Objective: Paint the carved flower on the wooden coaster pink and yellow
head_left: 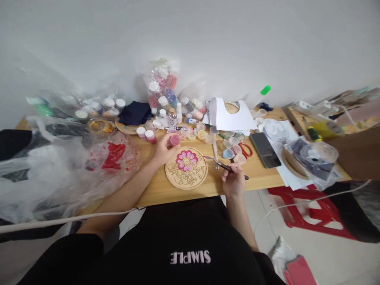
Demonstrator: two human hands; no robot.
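Note:
Between my hands lies a round wooden disc (190,183) with an outlined flower pattern. Its large upper flower is coloured magenta and pale pink; the rest is bare wood. My left hand (164,150) grips a small cup of pink material (175,139) just above the disc's upper left edge. In my right hand (234,179) is a dark-handled palette knife or similar slim tool (224,166), held like a pen. Its narrow tip, with some pink on it, points left to the disc's right edge; whether it touches I cannot tell.
Several small cups (228,153), red-handled scissors (247,149) and a phone (265,150) lie right of the disc. White-capped jars (151,137) and a glue tube (185,130) stand or lie behind it. Crumpled plastic bags (59,170) cover the left side. A cable (311,201) hangs at right.

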